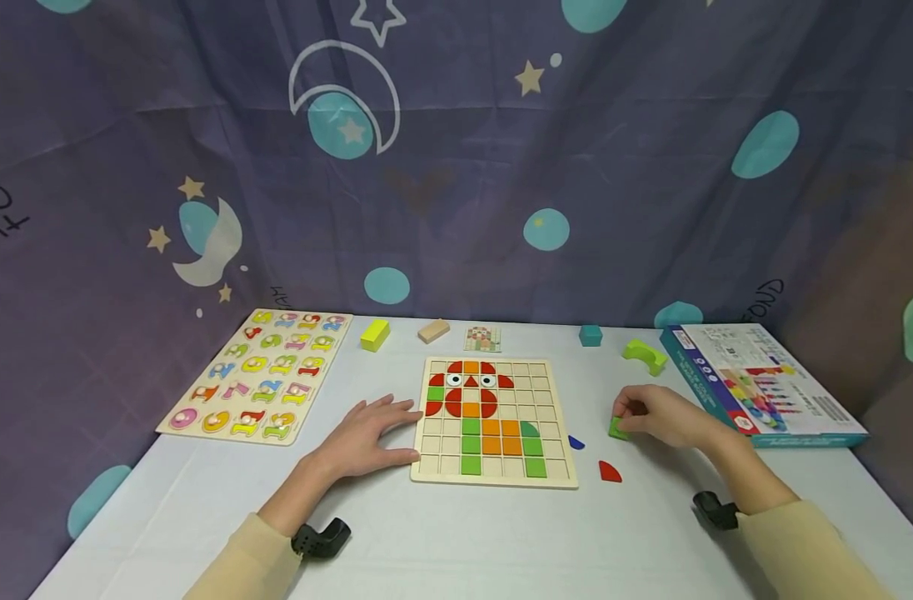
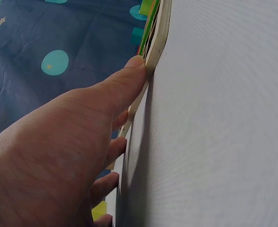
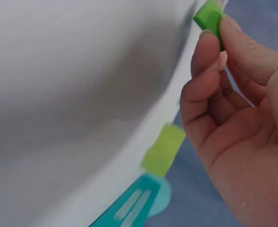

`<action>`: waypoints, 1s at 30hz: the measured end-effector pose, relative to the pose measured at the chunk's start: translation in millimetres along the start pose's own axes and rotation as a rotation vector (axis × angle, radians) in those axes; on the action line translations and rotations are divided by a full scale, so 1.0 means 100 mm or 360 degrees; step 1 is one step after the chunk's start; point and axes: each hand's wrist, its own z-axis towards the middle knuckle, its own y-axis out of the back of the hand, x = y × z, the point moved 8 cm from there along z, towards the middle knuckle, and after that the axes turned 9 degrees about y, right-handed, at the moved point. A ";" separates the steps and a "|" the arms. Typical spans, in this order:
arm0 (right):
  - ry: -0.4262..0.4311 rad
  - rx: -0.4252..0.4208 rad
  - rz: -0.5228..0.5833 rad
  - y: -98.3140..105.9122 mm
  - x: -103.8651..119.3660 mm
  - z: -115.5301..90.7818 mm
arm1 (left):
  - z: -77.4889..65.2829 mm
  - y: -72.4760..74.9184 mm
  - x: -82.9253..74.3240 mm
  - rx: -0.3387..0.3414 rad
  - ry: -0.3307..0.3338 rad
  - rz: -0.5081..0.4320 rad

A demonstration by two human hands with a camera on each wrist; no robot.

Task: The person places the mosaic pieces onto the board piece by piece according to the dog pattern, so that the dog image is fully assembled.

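Note:
A wooden grid board [image 1: 437, 461] lies mid-table, bearing red, orange and green tiles in an animal-like pattern with two round eyes. My left hand [image 1: 368, 436] rests at the board's left edge, fingers fairly straight, and in the left wrist view its thumb [image 2: 129, 82] touches the rim. Right of the board, my right hand [image 1: 655, 412] pinches a small green tile [image 3: 210, 20] between thumb and fingertips. Between that hand and the board lie a red quarter-round tile [image 1: 610, 472] and a blue curved tile [image 1: 576, 442].
A number puzzle board [image 1: 276, 435] lies at left. Behind the grid board are a yellow block [image 1: 375, 335], a wooden block [image 1: 433, 331], a small pattern card [image 1: 482, 338] and a teal block [image 1: 590, 336]. A green arch [image 1: 645, 357] and a flat box [image 1: 771, 383] lie at right.

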 end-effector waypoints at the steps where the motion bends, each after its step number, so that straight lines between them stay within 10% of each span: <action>1: 0.0012 -0.0005 0.0010 -0.01 0.05 0.05 | 0.00 0.00 0.00 0.0000 0.0002 0.0002; 20: 0.0175 0.0038 -0.0049 -0.40 0.80 1.16 | 0.01 0.00 0.00 -0.0001 0.0003 0.0014; 30: 0.0211 0.0098 -0.0132 -0.54 0.90 1.34 | 0.01 -0.01 0.01 0.0000 0.0001 0.0017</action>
